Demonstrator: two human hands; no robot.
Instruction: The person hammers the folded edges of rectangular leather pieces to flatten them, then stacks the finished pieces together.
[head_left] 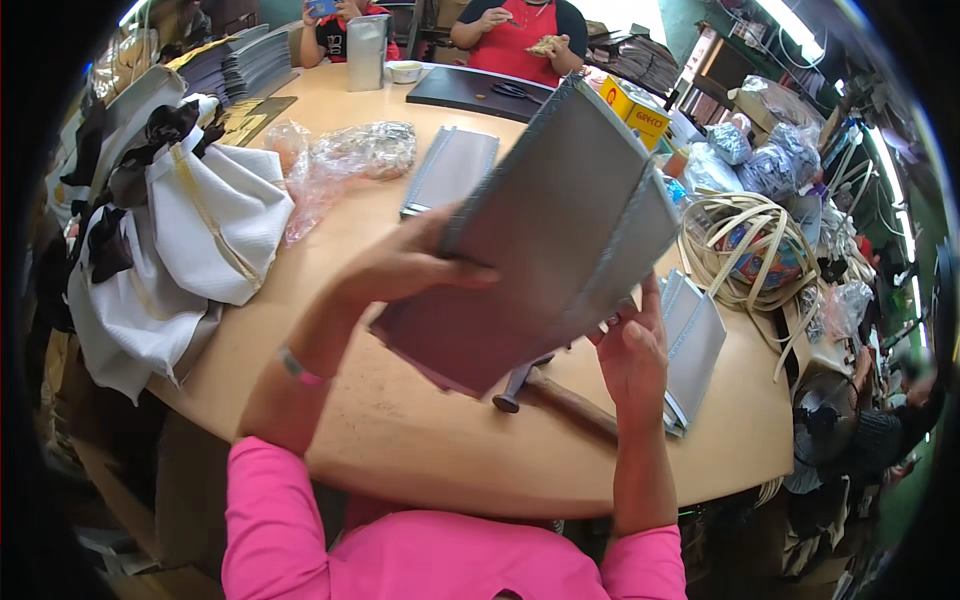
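A flat grey panel [550, 230], leather-like with stitched edges and a seam along one side, is held tilted above the table. My left hand [415, 262] grips its left edge, thumb on the upper face and the other fingers hidden beneath. At the lower right edge, my right hand [635, 350] holds the panel between its fingers, partly covered by it. Below lies a hammer [570, 398] with a wooden handle, close to my right wrist. Similar grey pieces rest on the table, one stack [692, 350] beside my right forearm and another [455, 170] beyond my left hand.
White fabric pieces [215, 210] hang over the table's left edge, near a clear plastic bag [365, 150]. Scissors [515, 92] lie on a dark board [460, 90] at the far side. To the right are a yellow box [637, 112] and coiled cream strips [745, 250]. Two people sit opposite.
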